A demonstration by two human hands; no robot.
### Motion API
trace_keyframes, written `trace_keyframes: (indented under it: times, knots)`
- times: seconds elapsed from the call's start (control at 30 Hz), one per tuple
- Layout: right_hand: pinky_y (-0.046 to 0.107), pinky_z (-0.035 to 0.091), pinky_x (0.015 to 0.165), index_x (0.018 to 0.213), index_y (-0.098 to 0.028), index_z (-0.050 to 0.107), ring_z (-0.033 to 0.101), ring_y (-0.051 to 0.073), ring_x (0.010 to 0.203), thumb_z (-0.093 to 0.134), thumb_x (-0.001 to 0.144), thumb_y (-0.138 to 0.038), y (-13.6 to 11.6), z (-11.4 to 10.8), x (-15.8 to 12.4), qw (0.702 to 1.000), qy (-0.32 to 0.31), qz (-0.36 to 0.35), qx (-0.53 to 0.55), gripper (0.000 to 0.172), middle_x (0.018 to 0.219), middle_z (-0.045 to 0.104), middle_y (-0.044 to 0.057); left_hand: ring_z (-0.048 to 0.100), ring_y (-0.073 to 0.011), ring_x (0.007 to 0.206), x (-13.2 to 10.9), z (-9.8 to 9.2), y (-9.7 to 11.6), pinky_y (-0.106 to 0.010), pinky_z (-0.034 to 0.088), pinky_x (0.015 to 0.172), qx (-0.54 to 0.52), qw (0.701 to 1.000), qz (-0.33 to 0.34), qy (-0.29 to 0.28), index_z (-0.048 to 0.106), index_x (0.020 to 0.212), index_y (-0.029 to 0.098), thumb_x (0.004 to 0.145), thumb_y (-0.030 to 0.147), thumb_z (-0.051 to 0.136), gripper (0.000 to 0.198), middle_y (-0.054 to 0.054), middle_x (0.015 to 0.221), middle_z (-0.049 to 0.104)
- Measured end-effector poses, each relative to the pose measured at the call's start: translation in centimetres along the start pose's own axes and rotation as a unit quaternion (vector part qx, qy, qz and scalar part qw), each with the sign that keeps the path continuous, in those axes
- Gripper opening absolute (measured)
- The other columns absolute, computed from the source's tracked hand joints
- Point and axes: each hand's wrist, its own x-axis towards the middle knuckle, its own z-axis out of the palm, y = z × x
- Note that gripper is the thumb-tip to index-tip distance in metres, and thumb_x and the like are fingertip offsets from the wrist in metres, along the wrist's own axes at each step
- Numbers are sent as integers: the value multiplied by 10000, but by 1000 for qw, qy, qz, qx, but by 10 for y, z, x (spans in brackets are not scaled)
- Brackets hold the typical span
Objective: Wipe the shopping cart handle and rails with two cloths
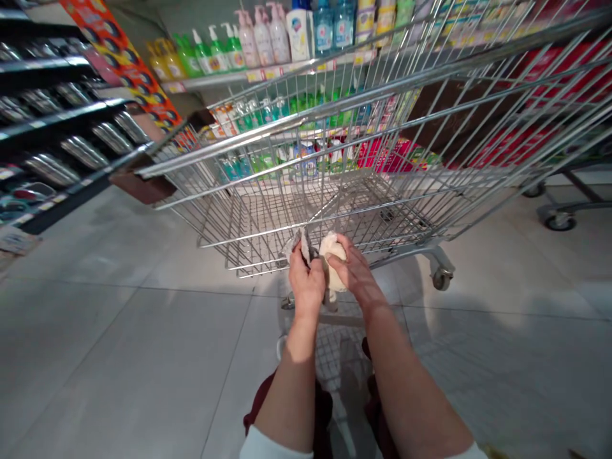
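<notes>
A metal shopping cart (pixel 363 102) stands right in front of me, tilted in the view, its wire basket holding nothing I can see. My left hand (pixel 306 277) is closed on a pale cloth (pixel 295 242) at the cart's lower near corner. Beside it, my right hand (pixel 351 268) is wrapped round a bunched part of a cream cloth (pixel 331 250), pressed against the cart's wire frame. Whether it is one cloth or two I cannot tell. Both forearms reach forward and down from the bottom of the view.
Store shelves (pixel 268 73) behind the cart carry pump bottles and coloured packs. A dark rack (pixel 57 153) of steel pans stands at the left. Grey floor tiles (pixel 119 338) spread around. A second cart's wheels (pixel 557 220) show at the right. Red packs fill the far right.
</notes>
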Motion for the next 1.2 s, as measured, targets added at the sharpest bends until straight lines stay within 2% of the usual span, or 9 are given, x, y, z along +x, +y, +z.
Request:
trace_keyframes:
  times: [0.13, 0.27, 0.4, 0.53, 0.67, 0.77, 0.9, 1.07, 1.2]
  knots:
    - [352, 501, 1003, 1292, -204, 567, 635, 206, 1082, 592, 768, -321, -7, 3, 3, 1000, -8, 29, 7, 537, 1178, 692, 54, 620, -251, 1073, -1, -1, -6, -413, 488, 994, 26, 1000, -10, -10, 563, 1266, 172, 755, 213, 533, 513, -98, 1147, 665]
    - [339, 517, 960, 1239, -197, 595, 657, 190, 980, 578, 768, -299, -11, -3, 3, 999, -10, 52, 1, 483, 1072, 717, 46, 569, -246, 1191, -9, 5, 0, -401, 440, 1065, 18, 1000, 12, 2, 510, 1335, 157, 766, 199, 515, 571, -120, 1269, 610]
    - [316, 515, 959, 1224, -200, 618, 651, 184, 999, 570, 777, -330, -5, -20, 0, 997, -31, 58, -33, 468, 1108, 708, 51, 566, -262, 1183, -22, 10, 6, -431, 438, 1064, 33, 999, 8, 6, 519, 1322, 144, 770, 208, 518, 556, -138, 1245, 614]
    - [317, 527, 920, 1220, -199, 635, 661, 183, 928, 581, 772, -385, -1, -39, -2, 995, -24, 83, -52, 488, 1015, 725, 45, 585, -274, 1140, -34, 9, 9, -458, 458, 1035, 50, 998, 9, -38, 560, 1282, 134, 780, 208, 515, 509, -139, 1187, 641]
    - [343, 505, 954, 1091, -209, 688, 648, 191, 908, 602, 737, -371, -9, -46, -7, 990, 66, 88, -90, 399, 958, 725, 36, 592, -235, 1174, -45, 8, 10, -408, 454, 1055, 8, 997, 18, -78, 560, 1317, 185, 824, 196, 502, 497, -99, 1241, 647]
    - [328, 528, 878, 1106, -197, 670, 638, 186, 868, 585, 764, -385, -18, -42, -14, 983, 178, 28, -34, 400, 986, 712, 47, 587, -213, 1205, -50, 7, 14, -384, 446, 1073, -30, 996, 39, -68, 548, 1336, 204, 872, 191, 477, 470, -86, 1291, 636]
    - [365, 469, 1023, 1209, -199, 611, 587, 217, 1139, 558, 844, -421, -24, -37, -23, 957, 279, -73, 17, 430, 1236, 636, 94, 531, -233, 1287, -51, 5, 27, -425, 410, 1116, -13, 993, 112, -47, 511, 1377, 202, 910, 220, 478, 469, -107, 1372, 587]
    - [390, 457, 1061, 1181, -212, 625, 589, 238, 1179, 533, 851, -382, -21, -29, -25, 966, 227, -123, -9, 383, 1219, 654, 103, 504, -272, 1323, -48, 9, 31, -481, 359, 1159, 47, 983, 135, -118, 549, 1367, 217, 892, 237, 488, 479, -120, 1382, 585]
    - [366, 504, 1012, 1039, -217, 670, 650, 207, 1060, 496, 819, -302, -11, -23, -19, 982, 139, -119, -39, 293, 1107, 710, 71, 536, -276, 1286, -45, 11, 22, -476, 412, 1115, 62, 986, 101, -114, 553, 1352, 190, 874, 204, 481, 484, -139, 1343, 607]
